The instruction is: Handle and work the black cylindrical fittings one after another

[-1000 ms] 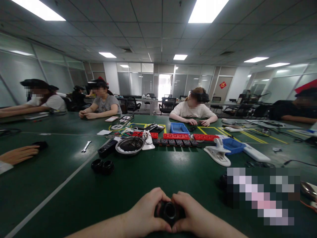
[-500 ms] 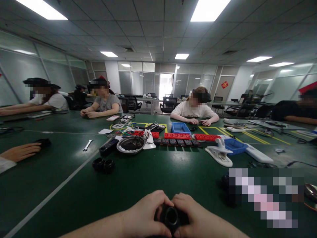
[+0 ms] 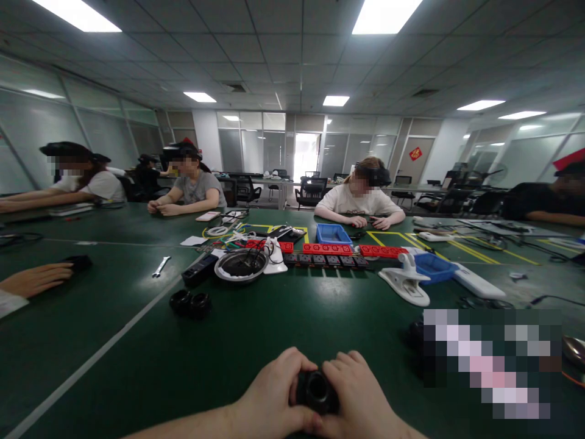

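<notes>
Close to me at the bottom of the head view, both hands are wrapped round a black round part with a hole in its middle. My left hand closes on it from the left, thumb along the near side. On the opposite side my right hand grips it with curled fingers. The part's underside and outer sides are hidden by my hands. Farther off to the left, two similar black round parts lie side by side on the green table.
Ahead lie a round metal pan with wires, red socket strips, a blue tray and a white clip base. A wrench lies left. A co-worker's hand rests at the left edge; another person sits opposite.
My right hand has shifted its grip, its fingers now coming over the right side of the black part. My left hand stays about where it was.
</notes>
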Motion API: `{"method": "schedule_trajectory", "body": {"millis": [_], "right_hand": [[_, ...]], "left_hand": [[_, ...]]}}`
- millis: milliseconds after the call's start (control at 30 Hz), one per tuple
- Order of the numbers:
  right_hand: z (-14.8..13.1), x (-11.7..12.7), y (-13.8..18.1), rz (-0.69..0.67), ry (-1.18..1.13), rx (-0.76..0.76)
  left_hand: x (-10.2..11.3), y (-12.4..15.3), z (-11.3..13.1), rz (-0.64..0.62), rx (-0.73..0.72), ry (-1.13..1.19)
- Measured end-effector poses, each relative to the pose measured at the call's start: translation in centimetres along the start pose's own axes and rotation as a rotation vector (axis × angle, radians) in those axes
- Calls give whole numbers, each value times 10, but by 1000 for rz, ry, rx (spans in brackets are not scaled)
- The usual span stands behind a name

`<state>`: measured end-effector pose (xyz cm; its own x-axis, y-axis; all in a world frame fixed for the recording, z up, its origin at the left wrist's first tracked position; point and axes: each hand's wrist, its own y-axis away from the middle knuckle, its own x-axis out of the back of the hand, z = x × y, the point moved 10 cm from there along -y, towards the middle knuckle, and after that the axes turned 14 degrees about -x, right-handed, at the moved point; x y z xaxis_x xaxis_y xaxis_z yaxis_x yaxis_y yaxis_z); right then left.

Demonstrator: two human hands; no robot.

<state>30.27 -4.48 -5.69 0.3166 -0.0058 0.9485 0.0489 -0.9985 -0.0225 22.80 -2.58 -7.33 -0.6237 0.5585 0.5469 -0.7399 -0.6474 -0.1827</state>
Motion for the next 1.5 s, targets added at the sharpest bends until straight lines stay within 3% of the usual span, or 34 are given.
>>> {"method": "schedule_trajectory", "body": {"millis": [233,367,500,700,767,1000,1100,1300,1500], "right_hand": [[-3,-2,4,-328,-232,98],[1,-3,3,-399,-246,101],[6,-9,0,-341,-224,50],[5,-3,-3,-15,-36,-39],[1,0,-3,4,-10,-5],[-2,2,5,-360,-293,58],[1,2,5,-425,-333,47],[10,-9,-2,-326,-257,-33],[2,3,-1,10,-27,-1]], "left_hand": [[-2,-2,7,-70,-103,139],[-5,-1,7,-91,-88,191],[-6,0,7,-85,-88,140],[0,1,-1,17,20,-1],[3,1,-1,39,16,-23],[-2,-3,6,-56,-71,175],[-3,-2,7,-81,-67,219],[-3,0,10,-69,-60,106],[9,-1,9,44,-6,-98]]}}
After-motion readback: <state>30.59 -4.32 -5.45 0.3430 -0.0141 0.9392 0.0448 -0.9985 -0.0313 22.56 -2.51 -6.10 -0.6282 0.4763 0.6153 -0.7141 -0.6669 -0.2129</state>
